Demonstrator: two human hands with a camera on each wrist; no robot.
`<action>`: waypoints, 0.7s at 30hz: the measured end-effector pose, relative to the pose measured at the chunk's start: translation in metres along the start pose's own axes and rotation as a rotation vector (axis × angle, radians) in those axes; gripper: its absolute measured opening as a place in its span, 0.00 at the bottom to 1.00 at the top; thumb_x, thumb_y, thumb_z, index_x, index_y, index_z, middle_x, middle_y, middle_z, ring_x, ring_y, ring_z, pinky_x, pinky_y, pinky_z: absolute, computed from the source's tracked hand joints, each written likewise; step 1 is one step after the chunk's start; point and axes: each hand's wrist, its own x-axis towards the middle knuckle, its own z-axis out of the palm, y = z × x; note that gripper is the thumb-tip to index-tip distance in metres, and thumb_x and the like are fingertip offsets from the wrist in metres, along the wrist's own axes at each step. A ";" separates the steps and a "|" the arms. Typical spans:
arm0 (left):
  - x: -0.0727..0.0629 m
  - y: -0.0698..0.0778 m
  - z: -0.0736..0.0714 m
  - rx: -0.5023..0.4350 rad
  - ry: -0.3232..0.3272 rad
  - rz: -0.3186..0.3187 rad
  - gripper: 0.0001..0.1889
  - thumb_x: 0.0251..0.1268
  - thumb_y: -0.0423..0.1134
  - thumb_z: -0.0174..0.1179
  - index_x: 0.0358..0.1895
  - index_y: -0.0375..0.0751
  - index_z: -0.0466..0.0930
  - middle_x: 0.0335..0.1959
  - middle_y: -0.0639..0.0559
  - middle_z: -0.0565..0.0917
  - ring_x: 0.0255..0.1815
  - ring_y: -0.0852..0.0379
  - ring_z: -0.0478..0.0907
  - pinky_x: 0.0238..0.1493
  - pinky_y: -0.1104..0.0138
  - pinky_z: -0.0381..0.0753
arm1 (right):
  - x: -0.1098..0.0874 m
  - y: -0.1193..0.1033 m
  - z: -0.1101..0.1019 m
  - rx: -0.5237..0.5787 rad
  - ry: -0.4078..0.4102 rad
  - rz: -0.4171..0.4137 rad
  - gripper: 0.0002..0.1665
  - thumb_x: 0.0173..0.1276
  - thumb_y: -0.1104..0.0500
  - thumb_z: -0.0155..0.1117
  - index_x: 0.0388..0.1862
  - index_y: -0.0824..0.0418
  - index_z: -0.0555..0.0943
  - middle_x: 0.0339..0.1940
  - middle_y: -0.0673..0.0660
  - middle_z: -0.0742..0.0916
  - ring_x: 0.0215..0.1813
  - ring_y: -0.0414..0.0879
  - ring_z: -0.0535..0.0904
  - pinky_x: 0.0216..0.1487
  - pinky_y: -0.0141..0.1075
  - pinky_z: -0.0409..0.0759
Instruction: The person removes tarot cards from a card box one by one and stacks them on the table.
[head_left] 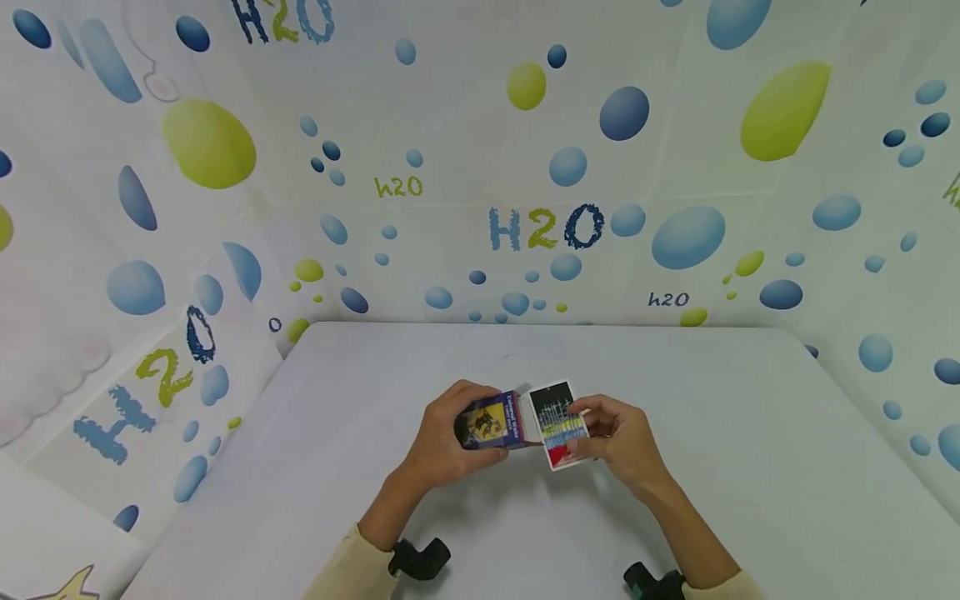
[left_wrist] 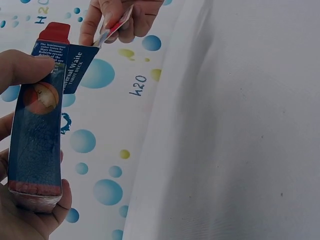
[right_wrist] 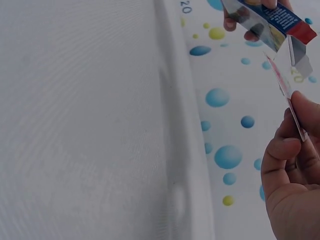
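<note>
My left hand [head_left: 446,429] grips a tarot card box [head_left: 489,422], dark blue with a yellow picture on its face. In the left wrist view the thumb lies along the narrow side of the box [left_wrist: 37,135], and its red end flap and blue lid stand open. My right hand [head_left: 622,442] pinches a thin card [head_left: 557,417] with a black, striped and red face, just off the opened end of the box. Edge-on in the right wrist view, the card [right_wrist: 285,90] sits between thumb and fingers. What the box holds inside is hidden.
Both hands are above a white table [head_left: 750,467]. Behind it hangs a white sheet [head_left: 450,108] printed with blue and green drops and H2O lettering. Black wrist devices [head_left: 422,558] are strapped to both forearms.
</note>
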 end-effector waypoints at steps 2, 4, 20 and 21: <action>0.000 0.000 0.000 0.004 0.006 0.002 0.35 0.45 0.44 0.78 0.62 0.53 0.77 0.54 0.57 0.80 0.51 0.57 0.75 0.50 0.61 0.81 | 0.000 0.001 0.000 -0.011 0.006 0.005 0.21 0.54 0.69 0.79 0.48 0.63 0.84 0.31 0.62 0.86 0.35 0.53 0.81 0.37 0.34 0.84; 0.001 0.000 -0.001 0.005 0.010 0.000 0.35 0.45 0.44 0.78 0.62 0.53 0.78 0.54 0.57 0.80 0.51 0.57 0.76 0.51 0.61 0.81 | 0.001 0.003 0.000 -0.013 0.007 0.008 0.22 0.55 0.68 0.79 0.49 0.63 0.84 0.31 0.62 0.85 0.34 0.53 0.81 0.37 0.34 0.84; 0.000 -0.003 -0.003 0.010 0.021 -0.014 0.36 0.46 0.44 0.78 0.63 0.52 0.77 0.55 0.56 0.80 0.52 0.57 0.76 0.53 0.60 0.81 | 0.005 0.011 -0.002 0.028 0.035 0.110 0.27 0.54 0.73 0.76 0.55 0.64 0.82 0.34 0.63 0.85 0.34 0.50 0.81 0.34 0.32 0.82; 0.000 -0.003 -0.003 0.009 0.022 -0.016 0.35 0.46 0.44 0.78 0.63 0.52 0.77 0.55 0.56 0.80 0.53 0.57 0.76 0.53 0.60 0.81 | 0.005 0.012 -0.002 0.029 0.033 0.117 0.27 0.55 0.73 0.76 0.55 0.64 0.81 0.34 0.62 0.85 0.34 0.50 0.81 0.34 0.32 0.82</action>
